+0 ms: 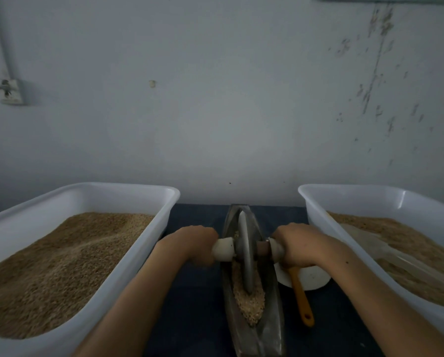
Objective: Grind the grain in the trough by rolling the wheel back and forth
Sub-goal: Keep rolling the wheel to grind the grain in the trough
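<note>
At the far left a white tub (128, 256) stands on the dark table (197, 305), heaped with tan grain that slopes down toward its near end. Just beside its inner wall the left hand (192, 244) comes in from below, knuckles up, its fingers curled down around the left end of the axle; the pale left handle (223, 249) sticks out from under the fist toward the wheel, so only its inner part shows. The fingertips themselves are hidden beneath the hand.

In the middle lies the trough (269, 328), a long, narrow, dark metal boat shape running away from the person toward the wall. The wheel (245, 256), a thin grey disc, stands upright on edge inside it, roughly at mid-length, its lower rim sunk into the crushed grain (249, 302) that fills the near half of the channel. The grain lies below and nearer than both hands, and no finger touches it.

To the right of the wheel a short brown stretch of axle leads to the right handle (276, 249), which the right hand (296, 244) grips, fingers wrapped over and under it with the wrist bent inward. Under that forearm a white bowl (316, 278) sits on the table, with an orange-handled spoon (302, 297) resting in it, its handle pointing toward the person. At the far right a second white tub (344, 202) holds more grain.
</note>
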